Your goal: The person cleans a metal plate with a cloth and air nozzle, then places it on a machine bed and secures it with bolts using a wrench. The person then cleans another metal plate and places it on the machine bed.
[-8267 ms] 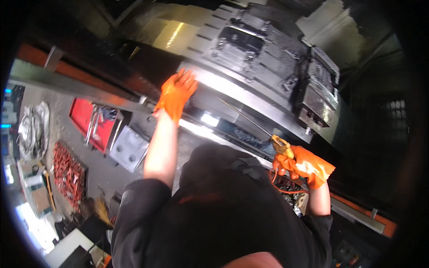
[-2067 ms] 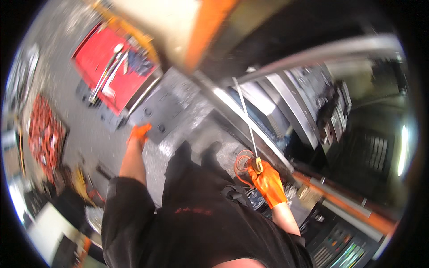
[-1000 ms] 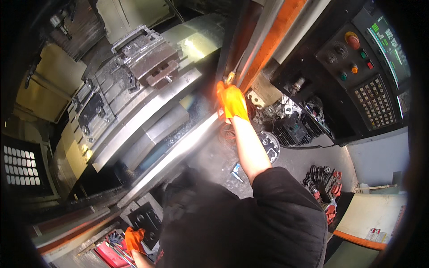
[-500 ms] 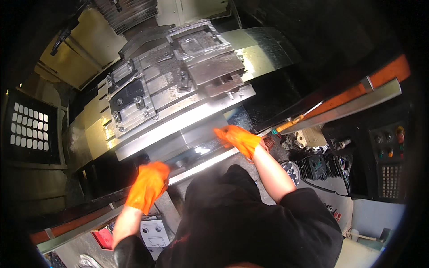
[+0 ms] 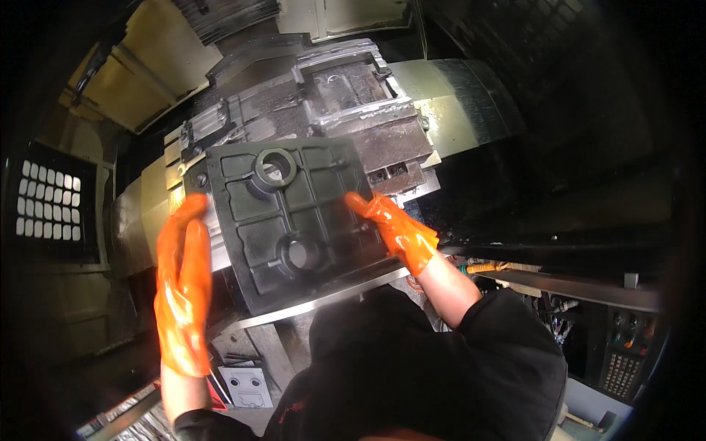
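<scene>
A dark cast plate with ribs and two round bosses stands tilted in front of me, ribbed face toward me. Its lower edge is close to the bright metal sill. Orange gloves cover both hands. My left hand is upright beside the plate's left edge, fingers stretched out and not wrapped round it; whether the palm touches the edge is unclear. At the right edge my right hand grips the plate, a fingertip lying on the ribbed face. The other fingertips are partly hidden.
Behind the plate is a machine table with a rectangular metal frame and a clamped fixture. A yellow-handled tool lies at the right rail. A control panel stands lower right, a sheet with two holes lower left.
Before, a smooth shiny surface lay low between my hands; now the dark ribbed plate is raised and tilted there. My left hand moved left and its fingers straightened. My view shifted slightly.
</scene>
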A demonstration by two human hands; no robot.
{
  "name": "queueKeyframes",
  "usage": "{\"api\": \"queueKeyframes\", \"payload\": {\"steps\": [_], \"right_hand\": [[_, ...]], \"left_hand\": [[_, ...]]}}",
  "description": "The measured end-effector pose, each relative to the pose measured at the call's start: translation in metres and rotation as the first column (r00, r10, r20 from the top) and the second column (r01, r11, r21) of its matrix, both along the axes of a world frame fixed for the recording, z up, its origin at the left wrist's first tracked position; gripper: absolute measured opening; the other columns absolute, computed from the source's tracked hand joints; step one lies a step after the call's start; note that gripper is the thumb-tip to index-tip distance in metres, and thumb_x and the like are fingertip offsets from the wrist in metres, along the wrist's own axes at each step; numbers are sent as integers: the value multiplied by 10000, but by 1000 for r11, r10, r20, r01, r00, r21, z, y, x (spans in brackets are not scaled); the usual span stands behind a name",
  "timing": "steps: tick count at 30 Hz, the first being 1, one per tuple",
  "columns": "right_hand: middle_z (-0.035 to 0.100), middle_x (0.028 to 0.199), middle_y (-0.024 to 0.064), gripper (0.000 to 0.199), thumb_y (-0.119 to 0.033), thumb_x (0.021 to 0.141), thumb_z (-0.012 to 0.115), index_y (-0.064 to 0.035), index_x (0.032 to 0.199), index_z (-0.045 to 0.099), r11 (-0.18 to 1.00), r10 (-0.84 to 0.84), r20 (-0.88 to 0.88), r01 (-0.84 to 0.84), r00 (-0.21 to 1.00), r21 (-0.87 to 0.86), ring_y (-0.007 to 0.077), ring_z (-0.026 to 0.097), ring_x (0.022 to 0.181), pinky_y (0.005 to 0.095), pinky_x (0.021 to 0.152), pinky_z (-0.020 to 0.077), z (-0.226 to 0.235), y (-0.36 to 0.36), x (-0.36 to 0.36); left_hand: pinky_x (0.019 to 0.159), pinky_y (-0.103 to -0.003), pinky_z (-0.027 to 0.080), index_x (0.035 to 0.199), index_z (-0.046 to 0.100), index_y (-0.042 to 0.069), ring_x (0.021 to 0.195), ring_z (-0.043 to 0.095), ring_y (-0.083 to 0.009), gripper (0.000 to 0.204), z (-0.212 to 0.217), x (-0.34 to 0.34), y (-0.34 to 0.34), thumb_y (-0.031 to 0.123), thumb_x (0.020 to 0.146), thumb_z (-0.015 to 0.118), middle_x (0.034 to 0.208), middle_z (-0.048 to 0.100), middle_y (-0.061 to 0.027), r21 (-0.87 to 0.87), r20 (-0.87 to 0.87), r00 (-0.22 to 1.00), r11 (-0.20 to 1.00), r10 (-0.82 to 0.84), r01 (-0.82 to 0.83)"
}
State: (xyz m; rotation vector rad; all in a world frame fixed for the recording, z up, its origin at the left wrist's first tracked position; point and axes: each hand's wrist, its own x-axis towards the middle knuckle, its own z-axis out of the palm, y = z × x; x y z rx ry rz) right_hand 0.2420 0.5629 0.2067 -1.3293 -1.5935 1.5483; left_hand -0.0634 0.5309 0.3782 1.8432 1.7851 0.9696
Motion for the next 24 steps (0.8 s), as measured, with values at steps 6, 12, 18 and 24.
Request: {"api": "queueKeyframes", "payload": {"steps": [6,12,18,24], "right_hand": [[659,1257,191,402,-171,991,527,-79,1373,610,963,-123,202,67,972,262,331,606,1210,394,1058,463,57,85,18],[626,1305,286,851,-639,906,585,65,1383,544,902,-430,444,355,786,245,358,598,1245,405,1077,443,83,203,66],[710,1163,208,783,-655,895,616,52,1232,652,913,-390,577,381,718,144,288,678,1101,402,931,519,70,312,109],[730,1130,124,710,-595,924,640,1,1310,634,945,-254,536,325,805,-41,200,686,1027,342,917,510,18,348,129]], "left_hand": [[748,-250,427,1281,620,-22,865,523,-96,415,-92,20,103,276,991,607,1007,620,-1,-542,548,763,840,343,11],[588,-298,337,782,616,25,689,404,-81,314,-129,71,246,283,959,610,715,489,39,-453,337,937,889,95,73],[642,-330,392,896,659,-1,756,470,-121,361,-156,131,344,356,945,640,806,569,-4,-389,378,919,920,110,50],[737,-328,441,1106,663,-22,858,526,-162,451,-185,143,365,373,894,707,952,634,-66,-506,361,915,862,181,29]]}}
